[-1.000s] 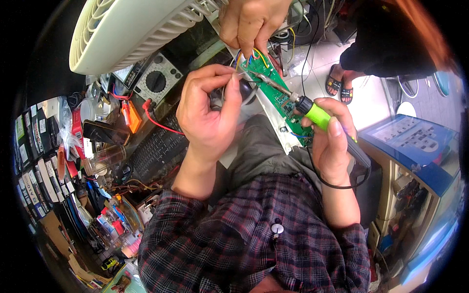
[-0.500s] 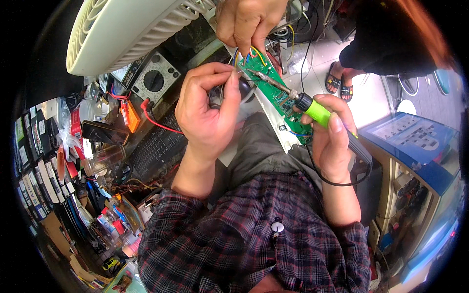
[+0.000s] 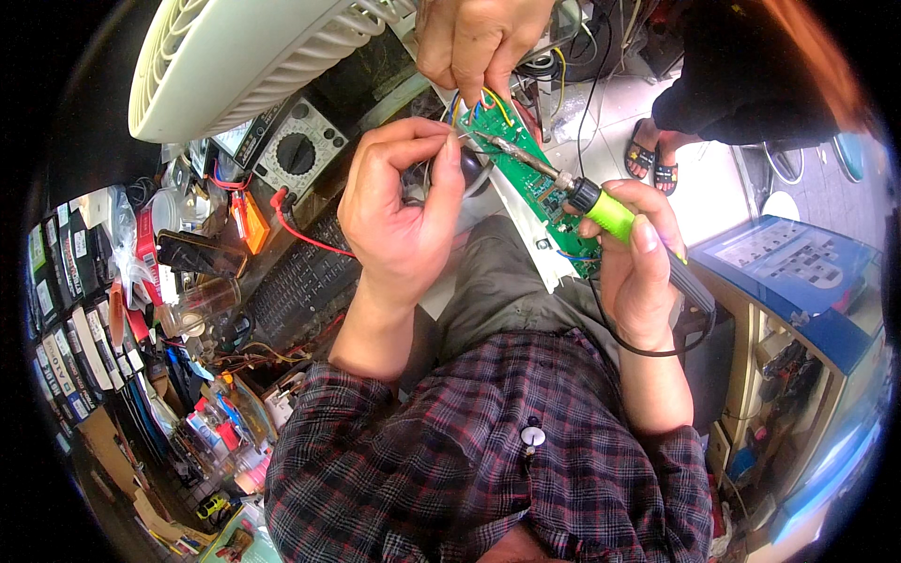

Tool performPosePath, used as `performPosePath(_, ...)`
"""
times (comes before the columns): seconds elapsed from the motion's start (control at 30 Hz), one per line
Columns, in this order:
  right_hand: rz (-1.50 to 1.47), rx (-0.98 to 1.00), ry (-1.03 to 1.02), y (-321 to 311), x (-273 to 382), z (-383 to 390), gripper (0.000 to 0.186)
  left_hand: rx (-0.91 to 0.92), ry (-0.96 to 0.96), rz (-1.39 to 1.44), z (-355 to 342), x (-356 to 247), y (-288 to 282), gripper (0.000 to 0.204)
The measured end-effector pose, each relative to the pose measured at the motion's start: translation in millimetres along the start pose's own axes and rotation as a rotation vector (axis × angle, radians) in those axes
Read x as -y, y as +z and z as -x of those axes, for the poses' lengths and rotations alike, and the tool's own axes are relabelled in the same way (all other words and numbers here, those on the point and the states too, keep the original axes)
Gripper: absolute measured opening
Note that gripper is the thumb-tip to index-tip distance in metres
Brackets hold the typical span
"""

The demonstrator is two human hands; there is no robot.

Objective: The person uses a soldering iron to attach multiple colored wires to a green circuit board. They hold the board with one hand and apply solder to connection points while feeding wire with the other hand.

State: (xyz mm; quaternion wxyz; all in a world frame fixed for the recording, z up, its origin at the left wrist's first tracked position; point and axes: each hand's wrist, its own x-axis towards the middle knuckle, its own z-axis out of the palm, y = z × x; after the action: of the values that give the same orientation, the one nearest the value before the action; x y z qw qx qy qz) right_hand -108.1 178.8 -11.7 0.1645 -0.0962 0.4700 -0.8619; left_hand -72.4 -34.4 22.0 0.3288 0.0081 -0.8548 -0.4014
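My right hand (image 3: 643, 267) grips a soldering iron (image 3: 615, 219) with a bright green and black handle. Its metal tip points up and left over the far end of a long green circuit board (image 3: 535, 183). The board sits in a white plastic housing (image 3: 549, 273) above my lap. My left hand (image 3: 399, 202) pinches a thin length of solder wire between thumb and forefinger, beside the iron's tip. Another person's hand (image 3: 479, 42) reaches in from the top and holds the colored wires (image 3: 499, 101) at the board's far end. The exact contact at the tip is too small to tell.
A white fan (image 3: 253, 66) leans in at upper left. Below it are a multimeter (image 3: 298, 150) with a red lead and a black keyboard (image 3: 300, 281). Boxes and tools crowd the left. A blue-topped cabinet (image 3: 788, 272) stands right; the other person's sandaled feet (image 3: 654, 155) are beyond.
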Motion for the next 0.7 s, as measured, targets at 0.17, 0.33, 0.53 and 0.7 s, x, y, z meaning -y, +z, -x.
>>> performPosePath(0.17,0.005,0.002,-0.012,0.0,0.0,-0.5,0.048,-0.008,-0.007,0.013,0.5,1.7,-0.4,0.009)
performPosePath(0.33,-0.009,-0.023,-0.019,-1.1,-3.1,0.8,0.049,-0.029,-0.044,0.071,3.0,3.1,1.7,0.010)
performPosePath(0.53,0.003,-0.011,-0.004,-0.7,-0.9,0.4,0.050,-0.014,-0.012,0.039,1.5,3.0,0.5,0.010)
performPosePath(0.7,0.023,-0.007,0.003,-0.7,0.3,-0.1,0.050,-0.014,-0.010,0.017,0.4,1.1,1.5,0.010)
